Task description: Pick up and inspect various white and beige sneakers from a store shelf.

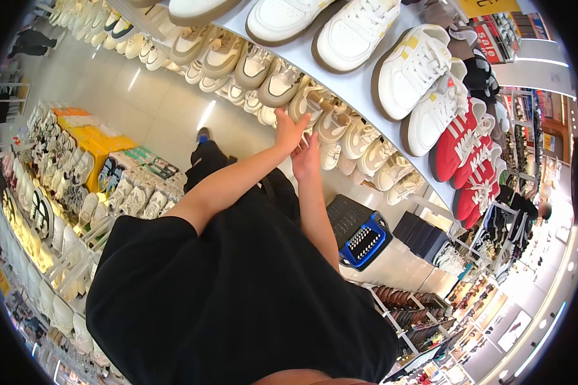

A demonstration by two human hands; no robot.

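Both of my arms reach to a sloping white display shelf (366, 86) packed with sneakers. My left hand (289, 130) rests on a beige sneaker (309, 102) in the middle row, with its fingers curled over the shoe's edge. My right hand (307, 158) is just below it, fingers pointing up and nearly touching the left hand, beside a cream sneaker (332, 154). Whether the right hand grips anything is hidden. My black shirt (237, 289) fills the lower middle of the view.
White sneakers (411, 67) and red sneakers (459, 141) line the shelf further right. A blue and black basket (359, 240) stands on the floor by my side. Another shoe rack (77, 186) runs along the left, with yellow boxes (96, 138).
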